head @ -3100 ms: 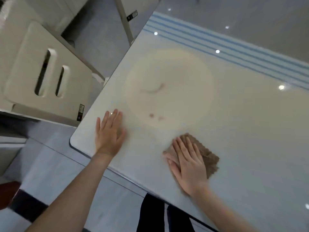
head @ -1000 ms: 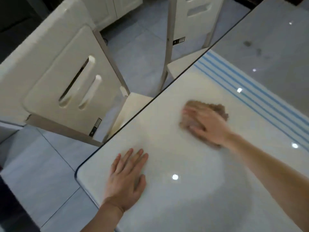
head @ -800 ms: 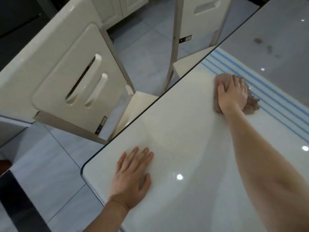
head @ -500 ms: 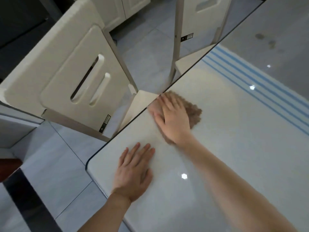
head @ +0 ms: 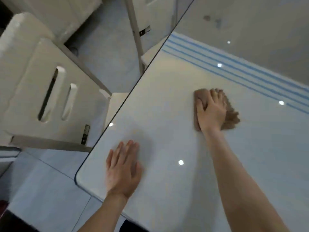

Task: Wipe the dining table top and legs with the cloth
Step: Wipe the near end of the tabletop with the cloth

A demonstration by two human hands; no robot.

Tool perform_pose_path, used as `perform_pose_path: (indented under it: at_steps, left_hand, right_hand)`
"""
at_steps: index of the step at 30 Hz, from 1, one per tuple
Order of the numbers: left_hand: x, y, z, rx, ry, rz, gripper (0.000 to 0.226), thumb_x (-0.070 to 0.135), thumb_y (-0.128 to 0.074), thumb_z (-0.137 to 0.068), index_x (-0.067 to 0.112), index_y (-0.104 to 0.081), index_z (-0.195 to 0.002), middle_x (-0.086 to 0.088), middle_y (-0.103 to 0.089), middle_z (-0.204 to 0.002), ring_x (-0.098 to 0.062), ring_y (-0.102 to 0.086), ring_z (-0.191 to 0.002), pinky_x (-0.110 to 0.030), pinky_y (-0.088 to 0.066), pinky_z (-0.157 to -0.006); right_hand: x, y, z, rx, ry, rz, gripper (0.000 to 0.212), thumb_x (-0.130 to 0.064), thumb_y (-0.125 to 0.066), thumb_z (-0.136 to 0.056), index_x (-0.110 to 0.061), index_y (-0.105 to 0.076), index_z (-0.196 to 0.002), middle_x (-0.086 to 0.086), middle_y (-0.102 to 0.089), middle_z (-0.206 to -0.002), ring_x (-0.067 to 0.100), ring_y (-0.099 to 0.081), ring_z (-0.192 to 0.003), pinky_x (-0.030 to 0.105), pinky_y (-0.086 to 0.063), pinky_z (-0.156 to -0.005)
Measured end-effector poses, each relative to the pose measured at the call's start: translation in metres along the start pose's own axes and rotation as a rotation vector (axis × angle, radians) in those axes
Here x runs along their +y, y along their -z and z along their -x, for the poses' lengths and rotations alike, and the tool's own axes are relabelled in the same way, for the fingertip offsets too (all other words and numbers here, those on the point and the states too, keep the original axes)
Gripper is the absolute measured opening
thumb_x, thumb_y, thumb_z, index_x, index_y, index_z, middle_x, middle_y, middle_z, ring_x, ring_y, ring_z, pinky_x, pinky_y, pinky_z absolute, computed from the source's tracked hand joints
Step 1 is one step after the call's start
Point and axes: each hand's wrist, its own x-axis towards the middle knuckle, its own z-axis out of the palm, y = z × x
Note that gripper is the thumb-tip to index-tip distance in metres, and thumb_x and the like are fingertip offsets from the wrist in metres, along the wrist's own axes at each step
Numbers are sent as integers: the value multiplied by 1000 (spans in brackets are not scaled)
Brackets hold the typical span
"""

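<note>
The right hand (head: pixel 211 111) presses the brown cloth (head: pixel 231 115) onto the glossy worktop (head: pixel 163 106), fingers laid close together, near the blue stripes (head: pixel 242 72) (far side). The left hand (head: pixel 123 169) lies flat by the near-left corner, fingers together.

Illumination: soft, even, moderately bright indoor light. The glossy table top (head: pixel 167 114) is reflecting several small point lights as white glints, the largest lying near the left hand (head: pixel 122 171). A faint grey shadow is spreading beside that hand. Motion blur is softening the left hand, the cloth (head: pixel 231 114) and the chair (head: pixel 33 91). Wide-angle distortion is bowing straight edges toward the borders.
</note>
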Motion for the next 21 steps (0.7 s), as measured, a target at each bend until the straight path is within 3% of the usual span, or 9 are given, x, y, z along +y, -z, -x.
perform_pose_path:
  at_steps: [4, 8, 12, 14, 18, 21]
  left_hand:
    - [2, 2, -1, 1, 1, -23, 61, 40, -34, -83, 29, -35, -143, 2, -39, -151, -20, -24, -142, -39, -11, -116]
    - [-2, 2, -1, -19, -36, -51, 65, 40, -35, -81, 25, -36, -145, 1, -36, -153, -24, -23, -143, -40, -6, -117]
    - [-2, 1, 0, 6, -45, -19, 66, 39, -35, -81, 23, -38, -144, -1, -39, -151, -27, -26, -143, -47, -12, -118]
    - [0, 0, 0, 23, -50, -29, 67, 39, -35, -80, 21, -39, -144, -2, -39, -151, -28, -28, -142, -49, -14, -117]
    - [0, -3, -1, 53, -62, -18, 66, 39, -37, -80, 22, -38, -144, -3, -38, -151, -28, -27, -142, -45, -11, -117]
    - [-1, -4, -1, 71, -74, -26, 67, 38, -44, -78, 23, -37, -144, -1, -37, -152, -26, -25, -143, -44, -11, -117]
  right_hand:
    - [-52, -17, 151, -60, 283, -39, 53, -39, -51, -92, -18, -51, -141, 3, -45, -150, 28, -35, -143, 43, -26, -117]
    - [-42, -4, 305, -187, 467, -26, 57, -44, -56, -90, -25, -48, -143, -5, -38, -154, 22, -30, -146, 42, -34, -113]
    - [12, 14, 304, -359, 797, 121, 63, -54, -52, -88, -32, -41, -146, -11, -34, -156, 16, -23, -148, 37, -27, -116]
    - [34, 20, 256, -325, 680, 78, 59, -53, -51, -91, -32, -42, -146, -10, -35, -155, 15, -23, -148, 38, -24, -118]
    - [86, 39, 116, -78, 233, -7, 53, -42, -50, -92, -18, -52, -139, 6, -49, -147, 26, -36, -142, 43, -28, -117]
    - [122, 51, 21, 87, -177, 8, 59, -41, -44, -91, -9, -50, -140, 13, -45, -148, 32, -34, -141, 38, -21, -119]
